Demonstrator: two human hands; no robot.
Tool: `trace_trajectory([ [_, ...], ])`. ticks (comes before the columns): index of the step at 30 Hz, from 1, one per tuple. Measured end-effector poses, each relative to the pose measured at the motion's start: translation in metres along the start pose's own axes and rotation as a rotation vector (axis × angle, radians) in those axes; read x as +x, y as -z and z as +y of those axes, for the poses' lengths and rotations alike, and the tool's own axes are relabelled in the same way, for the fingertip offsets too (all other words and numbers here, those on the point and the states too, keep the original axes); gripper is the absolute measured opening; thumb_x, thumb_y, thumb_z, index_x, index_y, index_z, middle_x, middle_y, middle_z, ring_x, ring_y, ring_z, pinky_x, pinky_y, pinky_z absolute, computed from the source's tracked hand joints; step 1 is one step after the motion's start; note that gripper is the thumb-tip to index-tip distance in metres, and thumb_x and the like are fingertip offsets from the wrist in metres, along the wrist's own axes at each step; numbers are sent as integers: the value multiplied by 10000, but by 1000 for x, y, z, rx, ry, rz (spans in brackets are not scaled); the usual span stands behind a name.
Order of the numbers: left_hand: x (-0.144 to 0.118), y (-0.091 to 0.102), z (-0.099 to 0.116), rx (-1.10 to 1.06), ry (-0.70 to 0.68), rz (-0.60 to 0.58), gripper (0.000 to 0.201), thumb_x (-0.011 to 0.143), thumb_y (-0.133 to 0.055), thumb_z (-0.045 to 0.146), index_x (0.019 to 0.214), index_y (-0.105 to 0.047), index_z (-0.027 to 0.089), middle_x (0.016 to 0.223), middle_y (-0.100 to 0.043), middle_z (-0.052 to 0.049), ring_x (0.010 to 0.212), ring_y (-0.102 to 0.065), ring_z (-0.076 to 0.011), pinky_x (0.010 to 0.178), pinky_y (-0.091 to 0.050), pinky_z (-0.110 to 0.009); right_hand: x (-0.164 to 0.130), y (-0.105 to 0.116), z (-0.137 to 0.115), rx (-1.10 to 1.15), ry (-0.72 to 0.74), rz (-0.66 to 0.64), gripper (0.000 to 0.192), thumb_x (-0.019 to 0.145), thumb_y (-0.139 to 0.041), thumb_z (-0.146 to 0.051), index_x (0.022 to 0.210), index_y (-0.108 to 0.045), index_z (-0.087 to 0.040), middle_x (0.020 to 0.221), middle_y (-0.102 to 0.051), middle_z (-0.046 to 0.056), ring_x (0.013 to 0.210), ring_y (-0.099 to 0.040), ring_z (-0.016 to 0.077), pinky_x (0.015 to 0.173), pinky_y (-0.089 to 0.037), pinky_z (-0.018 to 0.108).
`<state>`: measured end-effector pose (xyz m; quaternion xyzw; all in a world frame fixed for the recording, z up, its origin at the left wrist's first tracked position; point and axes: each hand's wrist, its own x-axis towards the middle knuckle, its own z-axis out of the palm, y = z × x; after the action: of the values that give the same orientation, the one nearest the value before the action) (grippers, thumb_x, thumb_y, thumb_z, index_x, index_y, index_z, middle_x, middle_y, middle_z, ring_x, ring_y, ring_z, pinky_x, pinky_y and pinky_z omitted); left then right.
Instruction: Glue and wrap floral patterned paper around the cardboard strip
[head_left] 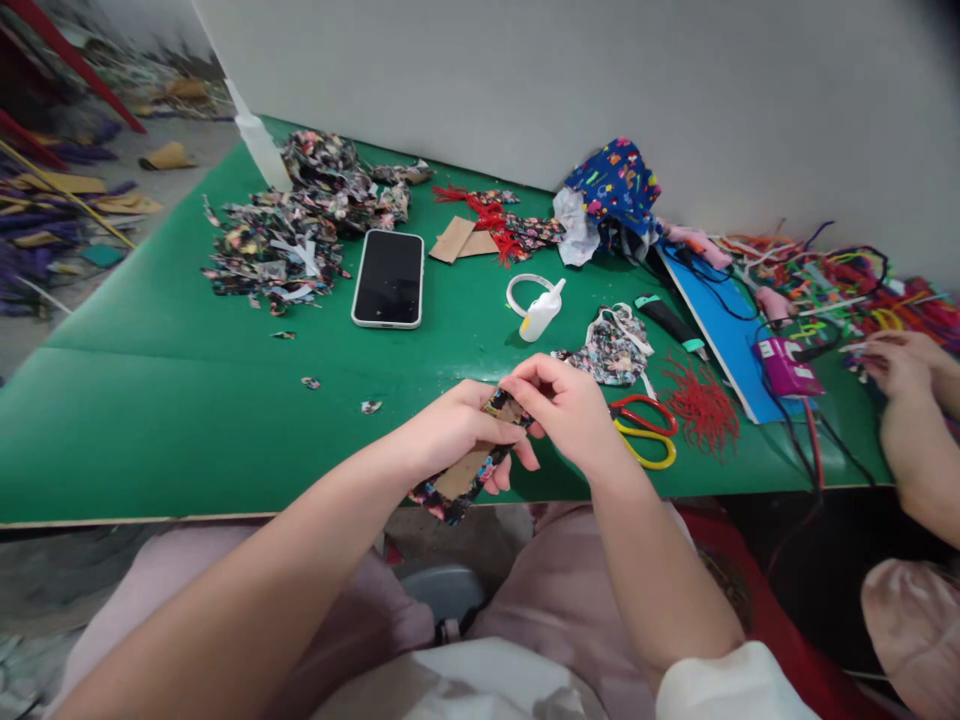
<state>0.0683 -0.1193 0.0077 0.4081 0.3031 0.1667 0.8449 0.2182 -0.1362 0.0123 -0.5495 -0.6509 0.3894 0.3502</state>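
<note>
My left hand (457,430) grips a strip of brown cardboard wrapped in dark floral fabric (466,472) over the near edge of the green table (150,400). My right hand (566,405) pinches the strip's upper end between thumb and fingers. The strip's middle is hidden under my left fingers. Red-and-yellow scissors (643,430) lie just right of my right hand, beside a bunch of red threads (701,405). A small white glue bottle (541,310) lies beyond my hands.
A phone (388,277) lies face up mid-table. Floral fabric scraps (289,235) pile at the back left, a blue printed cloth (616,185) at the back. Another person's hands (904,370) work at the right, near coloured wires (847,275), a blue board (724,330) and a pink device (784,365).
</note>
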Motion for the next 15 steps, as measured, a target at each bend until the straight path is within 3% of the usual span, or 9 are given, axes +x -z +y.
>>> trace_trajectory([
  [6, 0, 0, 0, -18, -7, 1, 122, 706, -562, 119, 622, -641, 78, 435, -620, -43, 344, -543, -118, 370, -454, -207, 0, 0, 1, -115, 85, 36, 209, 833, -555, -360, 729, -586, -182, 615, -537, -40, 459, -476, 35, 398, -371, 131],
  [10, -1, 3, 1, 31, -3, -40, 153, 729, -556, 144, 666, -665, 58, 448, -620, -60, 368, -555, -121, 405, -468, -212, 2, 1, 2, 145, -36, -34, 236, 843, -537, -394, 729, -552, -187, 569, -503, -63, 396, -441, 22, 342, -325, 120],
  [15, -4, 3, 3, -10, -24, -39, 101, 720, -573, 149, 715, -648, 82, 619, -690, -81, 397, -574, -124, 413, -473, -232, 5, 4, 3, 383, -94, -105, 251, 858, -516, -403, 769, -581, -178, 501, -473, -80, 365, -448, 16, 349, -327, 117],
])
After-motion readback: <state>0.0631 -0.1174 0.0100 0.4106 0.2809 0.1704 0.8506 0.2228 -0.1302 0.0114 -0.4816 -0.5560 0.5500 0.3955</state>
